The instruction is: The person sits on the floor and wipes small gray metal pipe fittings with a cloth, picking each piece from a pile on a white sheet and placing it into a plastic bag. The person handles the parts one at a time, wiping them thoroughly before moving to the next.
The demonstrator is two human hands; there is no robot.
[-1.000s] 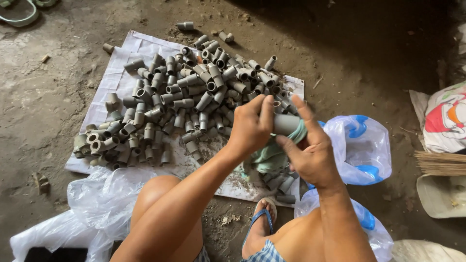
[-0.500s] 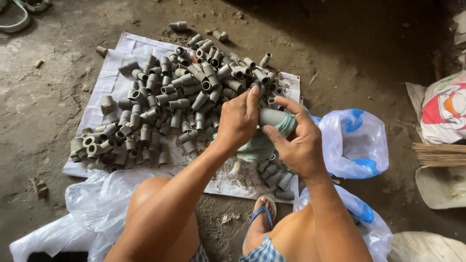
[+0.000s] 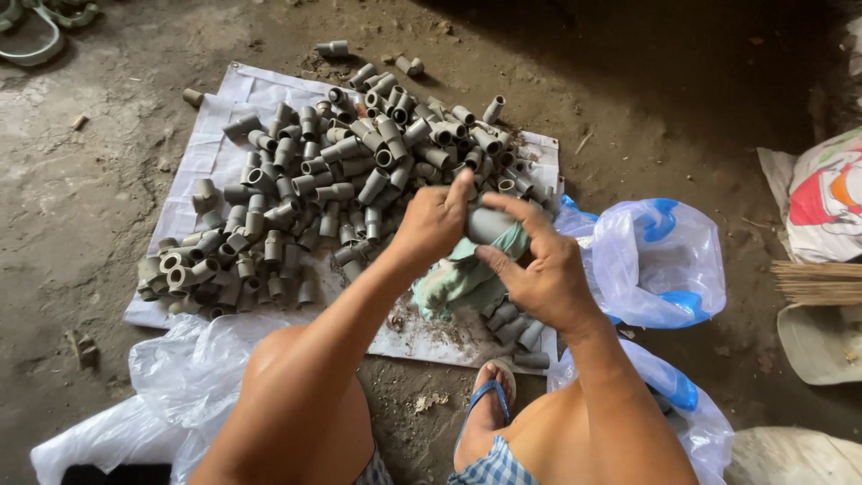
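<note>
From the head camera, both forearms reach forward and meet over the near right part of a white sheet (image 3: 224, 108): the left hand (image 3: 431, 224) and right hand (image 3: 543, 269) both grip one grey pipe piece (image 3: 489, 223) wrapped in a green rag (image 3: 458, 280). The sheet lies on a dirt floor (image 3: 682, 99), heaped with grey pipe fittings (image 3: 341, 180), with plastic bags (image 3: 655, 260) to the right.

We see clear-and-blue plastic bag (image 3: 660, 260) right of white sheet (image 3: 238, 99); printed white-red sack (image 3: 822, 198) farther right.
</note>
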